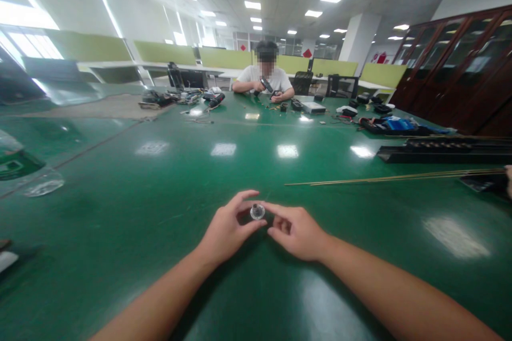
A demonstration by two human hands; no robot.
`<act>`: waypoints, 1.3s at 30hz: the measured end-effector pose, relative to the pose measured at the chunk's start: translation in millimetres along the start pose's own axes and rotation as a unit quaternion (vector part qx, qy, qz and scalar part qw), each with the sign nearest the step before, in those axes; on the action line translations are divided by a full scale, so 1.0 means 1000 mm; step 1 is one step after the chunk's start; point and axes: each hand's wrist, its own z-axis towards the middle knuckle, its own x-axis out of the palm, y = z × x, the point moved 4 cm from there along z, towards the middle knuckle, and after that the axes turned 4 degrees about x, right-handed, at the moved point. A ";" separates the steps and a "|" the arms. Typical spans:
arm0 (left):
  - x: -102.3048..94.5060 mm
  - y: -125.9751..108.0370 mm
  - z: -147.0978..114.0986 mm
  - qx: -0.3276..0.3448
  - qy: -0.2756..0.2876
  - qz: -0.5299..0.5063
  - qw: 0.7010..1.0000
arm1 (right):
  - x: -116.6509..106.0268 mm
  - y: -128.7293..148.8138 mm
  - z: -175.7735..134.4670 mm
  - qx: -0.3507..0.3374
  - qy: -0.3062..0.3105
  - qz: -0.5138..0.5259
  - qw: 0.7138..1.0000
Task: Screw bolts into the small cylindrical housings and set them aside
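Observation:
A small round silvery metal part [258, 213] with a short dark stem in its middle is held above the green table [180, 277]. My left hand [226, 229] is closed on it between the thumb in front and a finger behind, while the index finger stretches free above. From the other side comes my right hand [300, 232]. Its index finger is stretched out and reaches the part's far edge; its thumb stands apart from the part. The other right fingers are loosely curled, with nothing visible in them.
Thin brass-coloured rods [360, 177] lie to the right, near black rails [444, 152]. A clear plastic bottle [20, 165] is at the left. Across the table, a person [266, 77] holds a dark tool, with a power drill [216, 100] and a blue-filled tray [396, 125] nearby.

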 end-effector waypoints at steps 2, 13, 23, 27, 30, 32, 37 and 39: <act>-0.001 0.000 0.000 0.017 -0.011 0.016 1.000 | 0.000 0.001 -0.001 -0.001 -0.001 -0.006 1.000; -0.005 -0.009 0.000 0.099 -0.022 0.151 0.983 | -0.008 0.006 -0.003 0.030 -0.076 -0.034 0.996; -0.002 -0.006 -0.001 0.104 0.002 0.156 0.982 | -0.011 0.000 -0.001 0.044 -0.107 -0.029 0.993; -0.002 -0.003 -0.002 0.095 -0.013 0.164 0.982 | -0.013 -0.001 0.000 0.047 -0.118 -0.034 0.991; -0.003 -0.003 -0.002 0.081 -0.025 0.164 0.983 | -0.012 -0.002 0.000 0.047 -0.113 -0.032 0.992; -0.003 -0.005 -0.002 0.084 -0.021 0.163 0.983 | -0.011 -0.002 -0.001 0.044 -0.105 -0.031 0.993; -0.002 -0.009 -0.001 0.100 -0.006 0.164 0.981 | -0.010 0.003 -0.001 0.024 -0.092 -0.049 0.994; -0.002 -0.009 -0.001 0.099 -0.001 0.160 0.982 | -0.011 0.005 -0.001 0.016 -0.091 -0.059 0.994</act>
